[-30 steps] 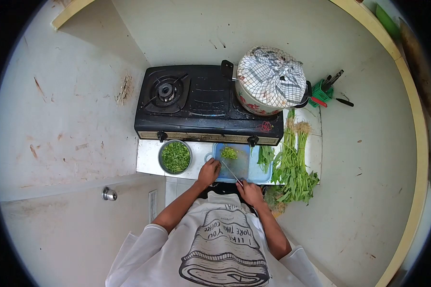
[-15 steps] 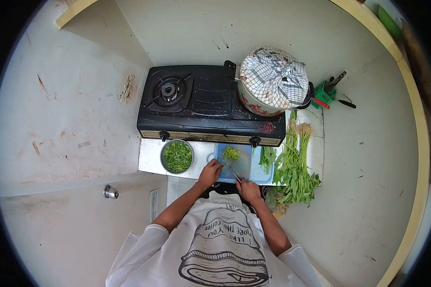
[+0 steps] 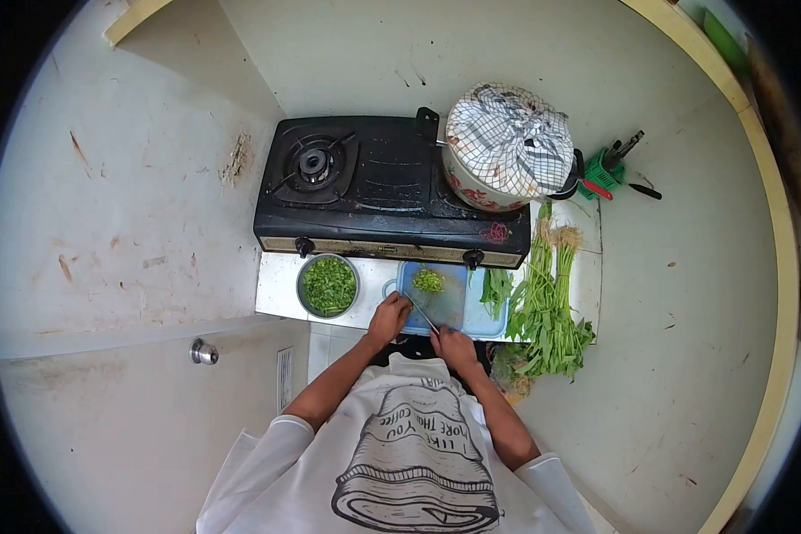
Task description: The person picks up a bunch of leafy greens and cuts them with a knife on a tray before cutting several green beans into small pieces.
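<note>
- Kitchen knife (image 3: 422, 312): at the centre of the frame, its thin blade slanting from lower right to upper left over the chopping board, the tip end close to the left hand.
- Right hand (image 3: 457, 348): just below the centre, grasping the knife by its handle, which the fingers largely hide.
- Left hand (image 3: 389, 320): left of the knife, fingers bent at the board's lower left edge; whether it pinches anything cannot be told.
- Blue chopping board (image 3: 486, 328): under the blade, with a ring-shaped handle at its left and a greyish worn patch in the middle.
- Chopped green pieces (image 3: 428, 281): a small heap on the board's upper left part, just above the blade.
- Leaves (image 3: 496, 292): lying at the board's right end.
- Round bowl (image 3: 358, 290): left of the board, filled with chopped greens (image 3: 327, 286).
- Bundle of leafy stems (image 3: 552, 311): right of the board, roots toward the top of the frame, leaves overhanging the counter (image 3: 277, 289) edge.
- Black two-burner gas stove (image 3: 392, 196): above the board, left burner bare.
- Flower-patterned pot (image 3: 472, 185): on the stove's right side, upper right of centre, topped with a checked cloth (image 3: 510, 142).
- Green basket (image 3: 602, 176): right of the pot, holding dark-handled utensils.
</note>
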`<action>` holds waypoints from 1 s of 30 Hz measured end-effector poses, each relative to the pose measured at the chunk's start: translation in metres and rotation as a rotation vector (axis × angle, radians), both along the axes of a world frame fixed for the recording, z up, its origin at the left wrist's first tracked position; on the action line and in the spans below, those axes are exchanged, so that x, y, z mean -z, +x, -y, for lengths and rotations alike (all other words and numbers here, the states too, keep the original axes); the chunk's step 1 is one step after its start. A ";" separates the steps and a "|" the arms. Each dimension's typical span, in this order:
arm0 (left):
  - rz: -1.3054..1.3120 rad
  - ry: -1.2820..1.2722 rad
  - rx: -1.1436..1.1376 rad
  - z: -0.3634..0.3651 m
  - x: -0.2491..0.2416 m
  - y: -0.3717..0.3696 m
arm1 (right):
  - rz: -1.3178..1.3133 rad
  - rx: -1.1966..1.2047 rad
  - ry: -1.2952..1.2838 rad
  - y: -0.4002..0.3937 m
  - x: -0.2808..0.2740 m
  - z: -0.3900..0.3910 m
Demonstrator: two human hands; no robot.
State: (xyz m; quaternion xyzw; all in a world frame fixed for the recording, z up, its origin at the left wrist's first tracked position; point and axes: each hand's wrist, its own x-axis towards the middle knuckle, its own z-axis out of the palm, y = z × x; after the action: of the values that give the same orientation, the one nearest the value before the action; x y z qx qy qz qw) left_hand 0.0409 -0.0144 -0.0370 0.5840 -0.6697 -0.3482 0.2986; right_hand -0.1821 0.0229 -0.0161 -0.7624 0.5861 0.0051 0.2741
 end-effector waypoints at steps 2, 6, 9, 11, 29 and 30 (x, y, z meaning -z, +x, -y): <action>0.005 -0.029 0.012 -0.003 0.000 0.001 | 0.017 0.003 -0.017 0.006 0.001 0.007; -0.003 -0.128 0.040 -0.010 0.004 0.005 | 0.026 0.026 -0.011 0.000 0.002 0.007; -0.028 -0.100 0.003 -0.010 0.004 0.005 | 0.028 0.059 -0.005 -0.004 -0.002 0.002; -0.053 -0.066 -0.016 -0.007 0.003 0.005 | 0.015 0.051 -0.007 -0.005 -0.003 0.000; -0.011 -0.087 0.029 -0.011 0.002 0.013 | -0.002 -0.020 -0.120 0.006 0.004 0.002; -0.003 -0.084 0.028 -0.012 0.004 0.014 | -0.018 -0.024 -0.108 0.006 0.002 0.003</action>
State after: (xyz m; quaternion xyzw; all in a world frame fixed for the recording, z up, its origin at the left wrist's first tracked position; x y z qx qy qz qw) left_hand 0.0544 -0.0029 -0.0413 0.5609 -0.6915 -0.3249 0.3188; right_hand -0.1764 0.0202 -0.0178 -0.7831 0.5787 -0.0166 0.2271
